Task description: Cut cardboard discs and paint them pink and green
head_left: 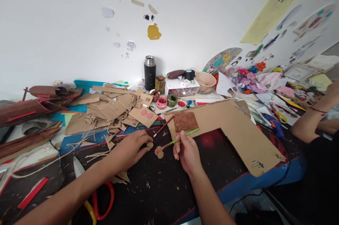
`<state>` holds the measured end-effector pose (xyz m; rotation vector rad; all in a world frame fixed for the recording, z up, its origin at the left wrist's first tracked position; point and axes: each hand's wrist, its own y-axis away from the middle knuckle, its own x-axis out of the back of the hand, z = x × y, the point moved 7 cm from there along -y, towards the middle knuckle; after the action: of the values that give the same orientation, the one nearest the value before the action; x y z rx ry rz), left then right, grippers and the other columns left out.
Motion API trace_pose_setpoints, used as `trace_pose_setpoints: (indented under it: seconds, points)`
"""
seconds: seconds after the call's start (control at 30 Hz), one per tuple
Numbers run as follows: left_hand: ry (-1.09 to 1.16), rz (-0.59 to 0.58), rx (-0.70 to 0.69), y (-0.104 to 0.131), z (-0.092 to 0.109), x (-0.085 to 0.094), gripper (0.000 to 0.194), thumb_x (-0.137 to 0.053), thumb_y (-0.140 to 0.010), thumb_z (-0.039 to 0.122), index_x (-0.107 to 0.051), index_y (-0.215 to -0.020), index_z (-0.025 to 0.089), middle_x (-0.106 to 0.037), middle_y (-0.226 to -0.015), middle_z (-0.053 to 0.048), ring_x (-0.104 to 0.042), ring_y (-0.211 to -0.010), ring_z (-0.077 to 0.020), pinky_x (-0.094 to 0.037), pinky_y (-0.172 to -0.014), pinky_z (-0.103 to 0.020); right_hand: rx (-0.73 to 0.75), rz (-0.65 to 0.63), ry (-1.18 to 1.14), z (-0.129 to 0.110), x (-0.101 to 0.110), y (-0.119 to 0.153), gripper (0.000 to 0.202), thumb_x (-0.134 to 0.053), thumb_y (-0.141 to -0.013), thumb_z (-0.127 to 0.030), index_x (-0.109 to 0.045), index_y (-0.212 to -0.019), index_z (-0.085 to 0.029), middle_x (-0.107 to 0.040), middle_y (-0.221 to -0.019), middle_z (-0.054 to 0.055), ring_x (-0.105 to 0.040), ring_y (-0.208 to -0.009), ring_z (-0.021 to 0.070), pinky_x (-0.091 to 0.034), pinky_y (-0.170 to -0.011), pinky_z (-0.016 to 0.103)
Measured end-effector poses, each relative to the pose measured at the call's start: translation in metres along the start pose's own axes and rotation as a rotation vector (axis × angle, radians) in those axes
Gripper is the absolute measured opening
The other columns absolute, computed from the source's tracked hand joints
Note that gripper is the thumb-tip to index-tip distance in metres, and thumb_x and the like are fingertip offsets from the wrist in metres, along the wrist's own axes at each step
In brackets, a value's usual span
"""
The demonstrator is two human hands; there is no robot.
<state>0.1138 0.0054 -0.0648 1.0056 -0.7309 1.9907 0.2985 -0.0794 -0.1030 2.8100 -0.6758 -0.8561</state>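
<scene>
My right hand point(187, 152) grips a green-handled paintbrush point(176, 141). Its bristle end, smeared with pinkish-red paint, lies over small round cardboard pieces point(160, 154) on the black tabletop point(156, 189). My left hand point(136, 146) has its thumb and fingers closed around the edge of another small cardboard disc point(150, 145), just left of the brush tip. A thin red paintbrush point(164, 125) rests beyond both hands. Behind it stand open jars of pink paint point(162, 103), green paint point(172, 100) and red paint point(181, 103).
A large L-shaped cardboard sheet point(239, 137) with a brown-painted piece point(185, 121) lies right. Cardboard scraps point(111, 105) pile up left. Red-handled scissors point(111, 200) lie under my left forearm. A black flask point(150, 73) stands by the wall. Another person's arm point(315, 115) is at far right.
</scene>
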Motion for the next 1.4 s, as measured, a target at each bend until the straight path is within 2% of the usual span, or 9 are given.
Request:
trace_pose_setpoints:
  seconds: [0.1,0.23,0.47,0.67,0.87,1.1,1.23,1.4]
  points:
    - [-0.003,0.012,0.02,0.012,-0.009,0.008,0.022,-0.054,-0.102,0.03,-0.069,-0.116,0.026,-0.069,-0.118,-0.009,-0.068,-0.112,-0.0273,-0.055,-0.098,-0.039,0.007,0.001,0.007,-0.002,0.0,0.001,0.049,-0.083,-0.081,-0.064,-0.063,-0.077,-0.019,-0.05,-0.044,-0.008,-0.047,-0.031,0.0096,-0.032,-0.032,0.018]
    - [-0.009,0.025,0.052,0.021,-0.018,0.007,0.026,-0.051,-0.102,0.027,-0.07,-0.119,0.026,-0.068,-0.121,-0.009,-0.068,-0.112,-0.0269,-0.056,-0.096,-0.037,-0.01,0.009,0.011,-0.002,0.0,0.001,0.049,-0.083,-0.081,-0.063,-0.063,-0.076,-0.019,-0.05,-0.043,-0.008,-0.046,-0.03,0.0092,-0.031,-0.033,0.018]
    - [0.021,0.053,0.031,0.03,-0.012,0.01,0.043,-0.051,-0.098,0.021,-0.062,-0.139,0.029,-0.066,-0.135,-0.009,-0.065,-0.124,-0.0264,-0.054,-0.105,-0.037,-0.003,0.004,0.039,-0.002,-0.001,0.001,0.049,-0.082,-0.083,-0.064,-0.063,-0.077,-0.019,-0.05,-0.045,-0.008,-0.046,-0.032,0.0087,-0.032,-0.034,0.018]
    - [0.015,0.063,0.132,0.031,-0.019,0.01,0.027,-0.063,-0.097,0.038,-0.066,-0.121,0.025,-0.067,-0.125,-0.01,-0.066,-0.115,-0.0301,-0.056,-0.098,-0.042,0.009,0.005,0.069,-0.001,-0.003,0.0,0.049,-0.081,-0.083,-0.064,-0.063,-0.077,-0.019,-0.05,-0.045,-0.007,-0.046,-0.032,0.0095,-0.032,-0.034,0.019]
    - [0.025,0.12,0.134,0.025,-0.022,0.001,0.017,-0.06,-0.098,0.036,-0.066,-0.107,0.023,-0.067,-0.109,-0.008,-0.065,-0.104,-0.0283,-0.053,-0.094,-0.043,0.007,0.001,0.121,-0.005,-0.011,0.0,0.05,-0.08,-0.082,-0.067,-0.062,-0.078,-0.02,-0.051,-0.044,-0.008,-0.048,-0.032,0.0099,-0.032,-0.033,0.019]
    - [0.072,0.169,0.098,0.029,-0.021,-0.002,0.017,-0.057,-0.1,0.034,-0.067,-0.11,0.023,-0.067,-0.112,-0.009,-0.063,-0.108,-0.028,-0.051,-0.099,-0.044,0.109,-0.089,0.277,-0.022,-0.038,0.004,0.049,-0.073,-0.089,-0.068,-0.064,-0.083,-0.02,-0.058,-0.05,-0.005,-0.056,-0.036,0.0118,-0.037,-0.036,0.019]
    - [0.096,0.188,0.11,0.031,-0.022,-0.002,0.019,-0.058,-0.1,0.033,-0.067,-0.113,0.023,-0.068,-0.113,-0.009,-0.064,-0.109,-0.0282,-0.052,-0.098,-0.043,0.163,-0.158,0.431,-0.022,-0.057,0.01,0.05,-0.065,-0.095,-0.069,-0.065,-0.084,-0.02,-0.06,-0.051,-0.004,-0.058,-0.04,0.0118,-0.038,-0.038,0.019]
    - [0.108,0.208,0.119,0.032,-0.022,-0.002,0.019,-0.058,-0.098,0.034,-0.066,-0.112,0.023,-0.067,-0.112,-0.009,-0.063,-0.108,-0.0287,-0.052,-0.097,-0.044,0.209,-0.225,0.546,-0.015,-0.066,0.011,0.048,-0.059,-0.1,-0.065,-0.067,-0.086,-0.02,-0.061,-0.054,-0.003,-0.059,-0.043,0.0119,-0.039,-0.04,0.019]
